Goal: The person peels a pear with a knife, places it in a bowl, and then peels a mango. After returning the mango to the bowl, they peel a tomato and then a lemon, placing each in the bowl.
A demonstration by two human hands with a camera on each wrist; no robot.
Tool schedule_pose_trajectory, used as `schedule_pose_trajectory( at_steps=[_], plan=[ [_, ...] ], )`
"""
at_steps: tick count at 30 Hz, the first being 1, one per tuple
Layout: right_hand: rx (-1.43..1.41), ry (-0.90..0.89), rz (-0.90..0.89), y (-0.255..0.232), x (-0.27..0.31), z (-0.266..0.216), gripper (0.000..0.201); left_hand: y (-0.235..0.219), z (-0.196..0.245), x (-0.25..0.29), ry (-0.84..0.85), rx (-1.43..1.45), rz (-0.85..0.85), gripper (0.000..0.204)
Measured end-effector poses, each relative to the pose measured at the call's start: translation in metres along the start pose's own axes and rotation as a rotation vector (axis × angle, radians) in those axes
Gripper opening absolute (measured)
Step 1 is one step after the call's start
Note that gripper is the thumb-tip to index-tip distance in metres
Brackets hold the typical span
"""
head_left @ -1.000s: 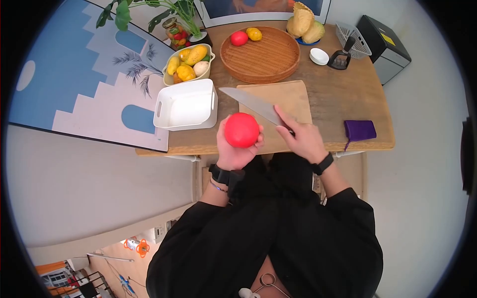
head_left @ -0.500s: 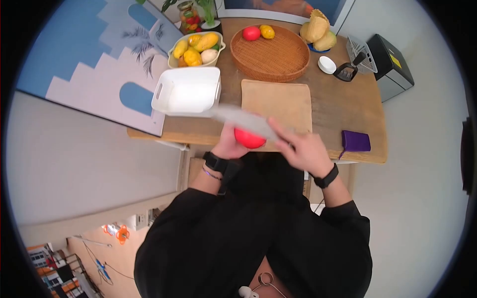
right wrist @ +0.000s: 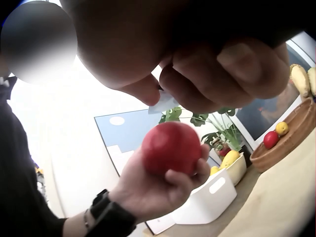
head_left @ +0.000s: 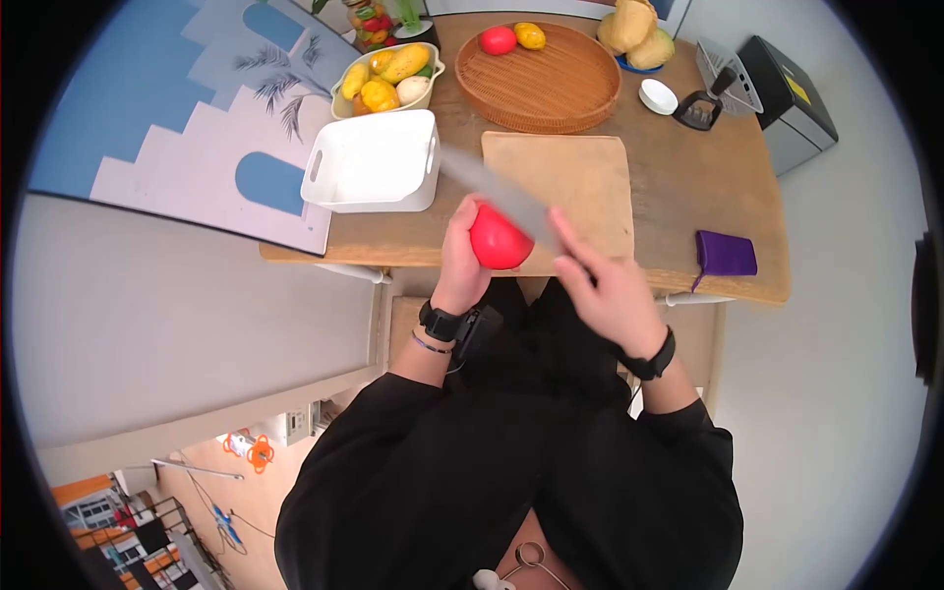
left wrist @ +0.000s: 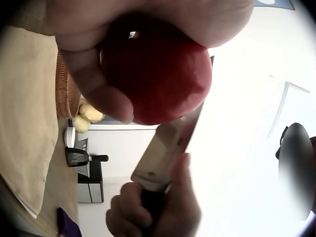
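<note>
A smooth, round red fruit (head_left: 503, 239) rests in my left hand (head_left: 460, 264), which grips it near the table's front edge. My right hand (head_left: 621, 305) holds a large kitchen knife (head_left: 506, 202) by its dark handle (left wrist: 154, 205). Slightly blurred in the head view, the blade slants toward the upper left and overlaps the fruit's top edge. In the left wrist view the blade runs right along the fruit's side, partly hidden behind it. No cut shows on the red skin. Under both hands' far side lies a tan cutting board (head_left: 580, 182).
A white bin (head_left: 369, 172) stands left of the board, with a bowl (head_left: 436, 74) of yellow fruit behind it. Further back is a round wicker tray (head_left: 541, 84) holding a red and a yellow fruit. A purple pouch (head_left: 726, 254) and a black-handled tool (head_left: 700, 110) lie right.
The knife blade swung down across the fruit half a second ago, then back up toward its far edge. My left hand still holds the fruit. The head view has shifted.
</note>
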State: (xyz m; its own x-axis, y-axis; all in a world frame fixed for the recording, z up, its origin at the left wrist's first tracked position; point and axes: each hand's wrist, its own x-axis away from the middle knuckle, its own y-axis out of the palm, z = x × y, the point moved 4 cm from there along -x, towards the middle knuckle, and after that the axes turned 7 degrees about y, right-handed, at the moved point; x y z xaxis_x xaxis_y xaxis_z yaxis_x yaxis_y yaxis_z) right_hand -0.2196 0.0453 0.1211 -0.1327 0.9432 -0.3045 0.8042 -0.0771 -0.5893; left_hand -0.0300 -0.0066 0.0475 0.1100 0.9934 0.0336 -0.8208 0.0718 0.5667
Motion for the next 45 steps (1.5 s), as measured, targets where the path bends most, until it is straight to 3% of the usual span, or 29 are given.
schedule_pose_trajectory(
  at_steps=[2,4,6,7,8,10,12,13,14,16,18,19,21,22,23,26,29,30,32,34,36,37,38,40,41,42,43,44,45],
  plan=[
    [0.108,0.064,-0.088,0.002,0.000,0.005,0.050,-0.007,-0.010,-0.009,0.065,-0.006,0.071,0.059],
    [0.323,0.365,-0.083,0.000,-0.010,0.032,0.052,0.003,0.005,-0.006,0.342,-0.268,0.003,0.060],
    [0.197,0.352,-0.037,0.004,-0.010,0.041,0.052,0.001,0.007,-0.015,0.363,-0.304,0.007,0.059],
    [0.017,0.161,0.053,0.008,-0.006,0.030,0.051,-0.002,0.007,-0.013,0.368,-0.334,0.032,0.058],
    [-0.021,0.083,0.075,0.008,-0.002,0.025,0.051,-0.005,0.006,-0.009,0.359,-0.339,0.034,0.058],
    [-0.091,-0.076,0.111,0.009,0.005,0.013,0.052,0.004,0.013,-0.013,0.235,0.002,0.079,0.054],
    [0.143,0.367,-0.059,0.019,0.003,0.039,0.057,0.013,0.019,-0.013,0.234,0.023,0.124,0.052],
    [0.155,0.380,-0.039,0.016,0.001,0.043,0.058,0.013,0.017,-0.016,0.152,0.071,0.183,0.052],
    [0.150,0.358,-0.053,0.017,-0.002,0.042,0.058,0.011,0.016,-0.019,0.076,0.117,0.246,0.052],
    [0.002,0.111,0.059,0.015,0.004,0.020,0.055,0.012,0.007,-0.013,0.036,0.120,0.264,0.053],
    [0.054,-0.002,0.010,0.023,-0.003,0.020,0.053,0.021,-0.002,-0.016,0.002,0.304,0.311,0.052],
    [0.082,0.130,0.021,0.028,-0.013,0.033,0.055,0.018,0.002,-0.019,-0.036,0.276,0.138,0.050],
    [0.296,0.312,-0.013,0.020,-0.028,0.053,0.057,0.014,-0.002,-0.016,-0.035,0.250,0.122,0.047],
    [0.296,0.299,-0.021,0.021,-0.031,0.050,0.057,0.013,-0.001,-0.018,-0.050,0.239,0.104,0.048],
    [0.137,0.103,0.094,0.020,-0.032,0.038,0.057,0.012,0.001,-0.022,-0.036,0.242,0.111,0.048],
    [0.005,-0.075,0.063,0.020,-0.021,0.011,0.054,0.010,0.002,-0.023,-0.073,0.346,0.198,0.050],
    [0.076,0.327,-0.085,0.033,-0.033,0.044,0.055,0.002,-0.004,-0.017,-0.128,0.429,0.289,0.054],
    [0.082,0.326,-0.082,0.030,-0.033,0.045,0.055,-0.001,-0.003,-0.016,-0.129,0.434,0.284,0.054],
    [0.093,0.109,0.072,0.018,-0.033,0.034,0.056,-0.003,0.001,-0.016,-0.142,0.480,0.177,0.055],
    [-0.013,0.038,0.041,0.016,-0.019,0.012,0.056,-0.007,-0.002,-0.018,-0.174,0.537,0.133,0.055],
    [0.402,-0.051,-0.290,0.027,-0.009,0.002,0.056,-0.004,-0.003,-0.020,-0.093,0.565,0.182,0.056],
    [0.324,-0.055,-0.163,0.031,-0.014,0.019,0.056,-0.008,-0.003,-0.022,-0.134,0.618,0.101,0.057],
    [0.325,-0.048,-0.172,0.027,-0.016,0.035,0.056,-0.012,-0.005,-0.020,-0.177,0.674,0.025,0.057],
    [0.421,0.387,-0.081,0.009,-0.034,0.059,0.057,-0.012,0.000,-0.017,-0.206,0.635,0.014,0.057],
    [0.211,0.343,-0.019,0.003,-0.030,0.053,0.056,-0.014,0.003,-0.020,-0.196,0.638,0.009,0.057],
    [0.213,0.336,-0.020,0.006,-0.028,0.049,0.056,-0.016,0.002,-0.021,-0.242,0.628,-0.021,0.058],
    [0.100,0.109,-0.025,0.014,-0.022,0.033,0.055,-0.013,0.001,-0.017,-0.297,0.620,-0.046,0.059],
    [0.109,0.028,-0.111,0.016,-0.017,0.022,0.054,-0.009,0.000,-0.014,-0.301,0.623,-0.046,0.059],
    [0.112,-0.052,-0.197,0.019,-0.012,0.010,0.054,-0.002,0.003,-0.011,-0.307,0.675,0.092,0.060]
  ],
)
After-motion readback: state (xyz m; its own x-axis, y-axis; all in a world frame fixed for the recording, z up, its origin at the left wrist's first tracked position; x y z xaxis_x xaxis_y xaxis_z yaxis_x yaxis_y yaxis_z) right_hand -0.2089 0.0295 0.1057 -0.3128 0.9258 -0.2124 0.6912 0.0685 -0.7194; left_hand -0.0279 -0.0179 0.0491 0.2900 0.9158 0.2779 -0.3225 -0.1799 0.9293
